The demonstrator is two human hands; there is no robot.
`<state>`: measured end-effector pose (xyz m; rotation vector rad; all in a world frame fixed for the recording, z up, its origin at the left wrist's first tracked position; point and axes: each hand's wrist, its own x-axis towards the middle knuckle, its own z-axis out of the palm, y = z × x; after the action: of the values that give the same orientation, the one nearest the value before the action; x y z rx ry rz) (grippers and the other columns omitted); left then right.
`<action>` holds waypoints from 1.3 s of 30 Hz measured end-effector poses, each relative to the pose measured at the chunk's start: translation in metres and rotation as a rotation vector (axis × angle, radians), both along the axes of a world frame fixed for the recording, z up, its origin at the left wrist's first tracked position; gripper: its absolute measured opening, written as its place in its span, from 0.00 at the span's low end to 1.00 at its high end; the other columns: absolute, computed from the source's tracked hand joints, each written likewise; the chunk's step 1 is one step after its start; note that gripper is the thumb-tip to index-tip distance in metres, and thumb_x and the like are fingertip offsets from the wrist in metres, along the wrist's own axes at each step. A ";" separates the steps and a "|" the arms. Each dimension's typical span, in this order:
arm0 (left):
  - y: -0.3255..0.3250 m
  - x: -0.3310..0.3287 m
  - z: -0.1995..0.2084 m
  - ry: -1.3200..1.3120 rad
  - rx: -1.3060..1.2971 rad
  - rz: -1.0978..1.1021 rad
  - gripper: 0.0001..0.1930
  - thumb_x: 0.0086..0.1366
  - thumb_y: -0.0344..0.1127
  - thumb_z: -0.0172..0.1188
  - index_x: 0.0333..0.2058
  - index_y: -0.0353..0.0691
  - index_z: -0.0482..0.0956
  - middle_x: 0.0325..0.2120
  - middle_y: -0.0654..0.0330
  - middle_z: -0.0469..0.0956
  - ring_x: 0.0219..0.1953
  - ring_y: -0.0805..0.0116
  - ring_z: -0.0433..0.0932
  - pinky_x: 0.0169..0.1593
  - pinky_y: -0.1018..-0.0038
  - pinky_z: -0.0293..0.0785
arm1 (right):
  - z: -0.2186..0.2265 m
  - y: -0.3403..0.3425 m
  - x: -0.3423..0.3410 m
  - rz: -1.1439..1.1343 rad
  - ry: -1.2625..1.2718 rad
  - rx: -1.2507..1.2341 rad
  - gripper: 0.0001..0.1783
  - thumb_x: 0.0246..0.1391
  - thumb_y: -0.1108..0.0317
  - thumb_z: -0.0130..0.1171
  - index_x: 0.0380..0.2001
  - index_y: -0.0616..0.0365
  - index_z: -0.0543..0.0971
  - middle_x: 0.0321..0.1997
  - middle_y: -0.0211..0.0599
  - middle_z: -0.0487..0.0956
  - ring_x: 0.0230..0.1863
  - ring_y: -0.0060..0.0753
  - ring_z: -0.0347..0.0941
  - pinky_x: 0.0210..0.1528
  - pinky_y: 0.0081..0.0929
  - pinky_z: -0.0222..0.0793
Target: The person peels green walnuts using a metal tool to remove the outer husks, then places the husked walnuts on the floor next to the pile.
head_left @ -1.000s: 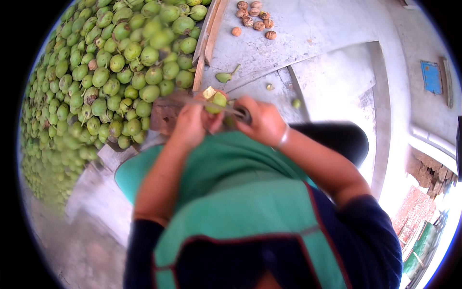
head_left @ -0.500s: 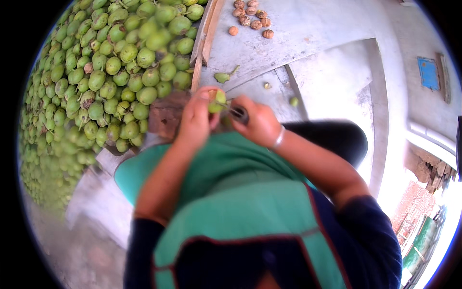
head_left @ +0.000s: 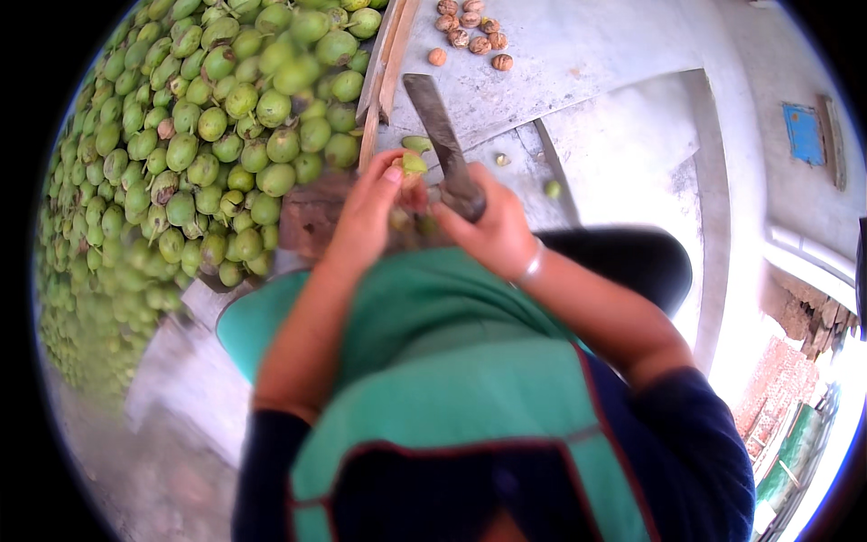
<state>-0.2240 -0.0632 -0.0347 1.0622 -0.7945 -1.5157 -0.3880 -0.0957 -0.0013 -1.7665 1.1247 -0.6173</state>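
Note:
My left hand (head_left: 363, 210) is closed on a walnut in its green husk (head_left: 413, 163), gripped at the fingertips above my lap. The husk looks partly cut; its underside is hidden by my fingers. In my right hand (head_left: 499, 228) is a knife (head_left: 437, 122) with a broad, dark blade. My fingers wrap round its handle, and the blade points up and away, slightly left, apart from the walnut. A curved piece of green husk (head_left: 416, 143) lies on the floor just beyond my left fingertips.
A large heap of green-husked walnuts (head_left: 203, 149) fills the left, bounded by a wooden board (head_left: 397, 63). Several brown shelled walnuts (head_left: 475, 43) lie on the floor ahead. A reddish-brown block (head_left: 312, 217) stands left of my left hand. Small green scraps (head_left: 552, 189) lie to the right.
The knife has swung up and away from the walnut, so its blade now shows in full. My left hand has shifted slightly, turning the walnut.

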 end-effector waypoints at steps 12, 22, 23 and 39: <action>0.010 0.014 -0.010 -0.032 0.212 -0.035 0.22 0.68 0.48 0.32 0.27 0.39 0.69 0.11 0.67 0.60 0.13 0.79 0.55 0.18 0.81 0.50 | -0.007 -0.006 -0.002 0.272 0.174 -0.201 0.17 0.38 0.68 0.61 0.34 0.54 0.71 0.26 0.43 0.76 0.27 0.48 0.74 0.29 0.38 0.70; 0.013 0.004 0.003 -0.121 0.161 0.103 0.23 0.68 0.47 0.30 0.26 0.39 0.69 0.11 0.68 0.61 0.12 0.80 0.55 0.16 0.81 0.49 | -0.010 0.001 0.005 0.253 0.150 -0.146 0.14 0.39 0.68 0.60 0.33 0.55 0.71 0.26 0.46 0.76 0.28 0.50 0.74 0.30 0.38 0.71; 0.012 0.002 0.001 -0.124 0.146 0.133 0.22 0.68 0.46 0.30 0.26 0.38 0.69 0.11 0.68 0.61 0.12 0.80 0.55 0.16 0.81 0.50 | -0.010 0.003 0.007 0.216 0.137 -0.119 0.15 0.39 0.68 0.60 0.33 0.56 0.71 0.26 0.47 0.76 0.28 0.50 0.74 0.30 0.38 0.71; 0.010 -0.010 -0.004 -0.586 -0.086 0.188 0.15 0.69 0.40 0.34 0.33 0.38 0.68 0.21 0.65 0.67 0.20 0.80 0.63 0.24 0.82 0.61 | -0.021 -0.007 0.011 -0.044 -0.146 0.208 0.28 0.40 0.61 0.69 0.39 0.72 0.72 0.28 0.39 0.78 0.29 0.21 0.73 0.34 0.22 0.70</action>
<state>-0.2335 -0.0532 -0.0389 1.4962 -1.1102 -1.0044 -0.3773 -0.1028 -0.0218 -1.4992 1.0883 -0.6223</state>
